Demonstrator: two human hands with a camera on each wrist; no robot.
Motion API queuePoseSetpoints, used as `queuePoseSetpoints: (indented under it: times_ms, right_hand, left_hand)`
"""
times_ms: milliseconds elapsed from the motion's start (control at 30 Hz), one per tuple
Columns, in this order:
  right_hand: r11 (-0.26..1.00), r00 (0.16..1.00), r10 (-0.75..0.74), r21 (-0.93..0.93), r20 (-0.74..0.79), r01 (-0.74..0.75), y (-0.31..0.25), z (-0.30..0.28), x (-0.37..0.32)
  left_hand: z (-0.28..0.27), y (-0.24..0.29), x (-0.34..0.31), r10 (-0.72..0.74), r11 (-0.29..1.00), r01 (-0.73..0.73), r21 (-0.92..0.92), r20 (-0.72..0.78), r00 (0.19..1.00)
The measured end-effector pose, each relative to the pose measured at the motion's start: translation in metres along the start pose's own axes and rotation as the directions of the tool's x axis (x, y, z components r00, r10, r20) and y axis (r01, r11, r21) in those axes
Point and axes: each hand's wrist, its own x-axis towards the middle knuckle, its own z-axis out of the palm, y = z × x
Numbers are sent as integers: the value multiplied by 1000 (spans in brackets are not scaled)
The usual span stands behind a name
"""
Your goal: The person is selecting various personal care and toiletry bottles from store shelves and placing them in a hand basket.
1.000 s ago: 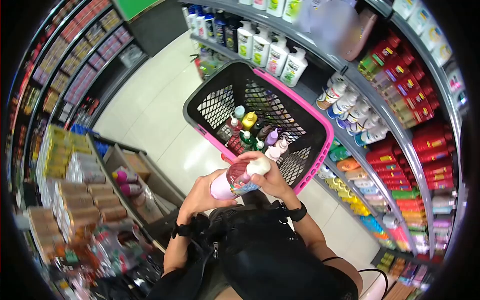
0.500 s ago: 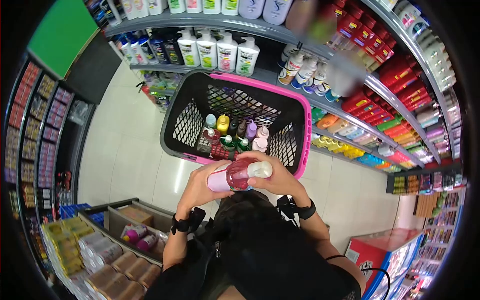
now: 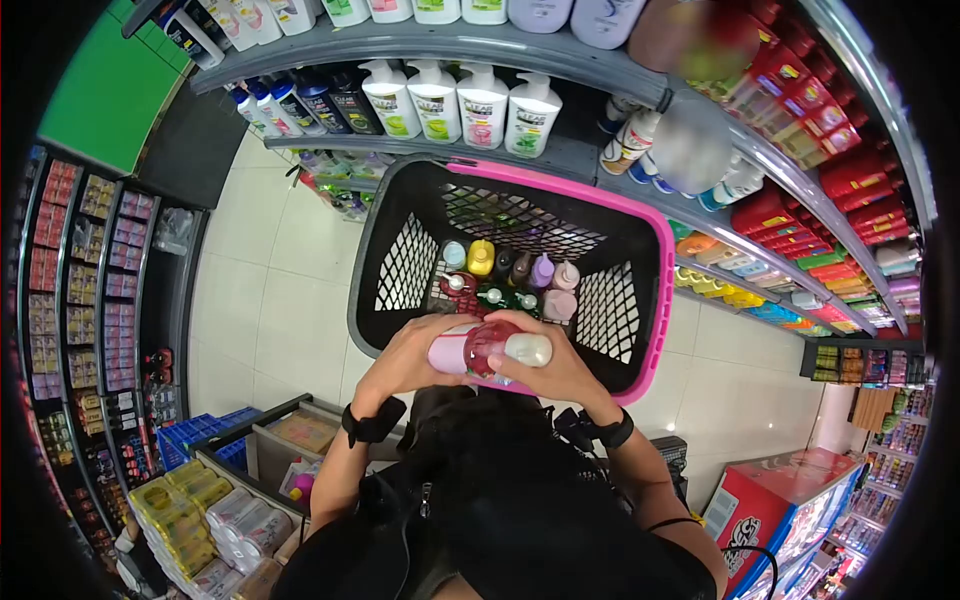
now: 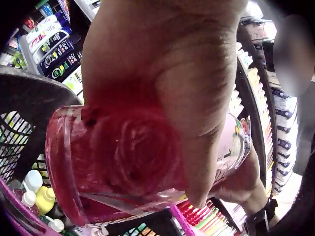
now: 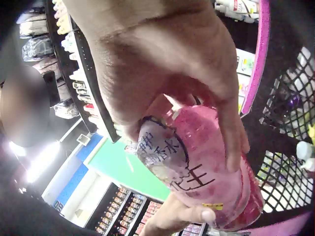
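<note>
Both hands hold a pink-and-red bottle (image 3: 482,347) with a pale cap (image 3: 528,350), lying on its side. My left hand (image 3: 405,362) grips its base end, and my right hand (image 3: 562,372) is wrapped around the cap end. The right wrist view shows printed writing on the pink label (image 5: 194,177). The bottle is above the near side of a black shopping basket (image 3: 368,290) with pink trim. Inside the basket stand several pump bottles, among them a yellow bottle (image 3: 481,257), a purple bottle (image 3: 542,270) and a pink bottle (image 3: 560,304).
Beyond the basket runs a shelf (image 3: 400,45) with white pump bottles (image 3: 532,115). Red bottles (image 3: 775,218) fill the shelves on the right. Stacked can packs (image 3: 180,510) stand at the lower left, and a red-and-blue freezer (image 3: 780,500) at the lower right. Tiled floor (image 3: 285,300) shows beside the basket.
The head view has swung round, so the shelf and basket lie more level in it. The bottle, tilted before, now lies nearly level, still held by both hands.
</note>
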Motion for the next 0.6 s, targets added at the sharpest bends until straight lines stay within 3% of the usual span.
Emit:
queuePoseSetpoints:
  times_ms: [100,167,267,300,367,433,500,533,567,600]
  right_hand:
    - [999,999,34,14,-42,-34,11,10,30]
    - [991,989,-19,-133,-147,0,26,20,45]
    - [979,984,110,-157,-140,-131,47,33,68]
    - [961,975,185,-185,-119,-205,59,39,74]
    - [939,979,118,-301,-167,-165,85,54,86]
    - [923,979,155,-334,-136,-192,113,65,96]
    - [902,973,183,-370,-140,-223,134,78,103]
    - [881,968,208,-404,-141,-248,142,83,105]
    - [879,966,212,-404,-145,-253,151,86,109]
    - [860,955,273,-416,-114,-296,161,88,117]
  left_hand:
    - [-3,-24,15,-132,989,129,-78,-30,991]
    - [-8,-40,18,-139,989,137,-49,-46,989]
    - [-23,-56,21,-285,958,280,57,94,954]
    - [-27,-65,22,-288,957,284,54,110,951]
    - [-36,-84,23,-276,961,274,43,226,934]
    - [-44,-97,30,-256,967,239,92,292,921]
    - [-42,-130,31,-227,972,234,21,344,911]
    - [-44,-136,39,-285,941,333,-57,400,871]
    - [-40,-150,45,-220,966,256,-36,399,890]
    - [-39,-164,53,-216,960,271,-61,453,865]
